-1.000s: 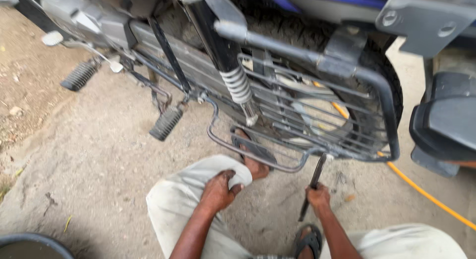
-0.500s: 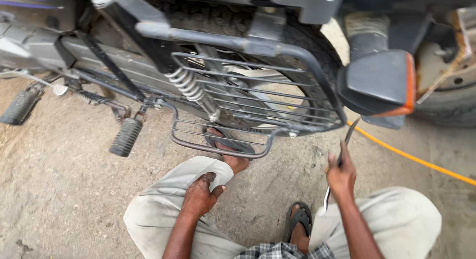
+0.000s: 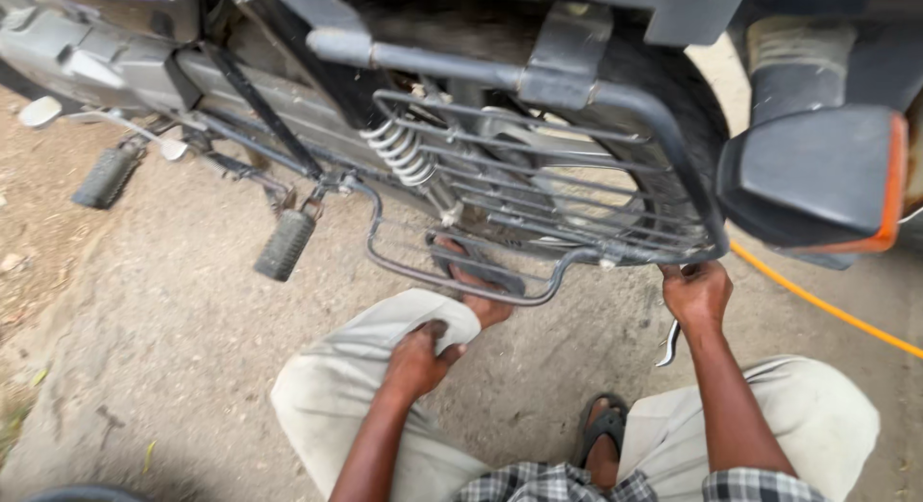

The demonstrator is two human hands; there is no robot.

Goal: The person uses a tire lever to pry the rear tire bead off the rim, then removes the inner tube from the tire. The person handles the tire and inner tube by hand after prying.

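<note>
I am squatting beside the rear of a motorcycle [image 3: 500, 108] parked on bare concrete ground [image 3: 173, 348]. My right hand [image 3: 696, 292] is closing around the handle of a metal spanner [image 3: 669, 342], whose curved jaw end is showing just below my fist; the upper end is hidden by my fingers, right at the lower rear corner of the wire side guard [image 3: 538, 194]. Whether the tool is engaging a fastener there, I cannot tell. My left hand [image 3: 419, 360] is resting on my left knee, fingers curled and pinching the light trouser cloth [image 3: 385, 329]. My left foot, in a dark sandal [image 3: 481, 271], is lying under the bottom rail of the guard; my right foot is sitting in another sandal [image 3: 604, 427] between my knees. A coil spring of the shock absorber [image 3: 402, 154] is showing behind the guard bars. Two ribbed footpegs [image 3: 285, 244] are hanging to the left of the guard. An orange hose [image 3: 827, 308] is running across the ground at right, beneath the tail lamp [image 3: 817, 180].
</note>
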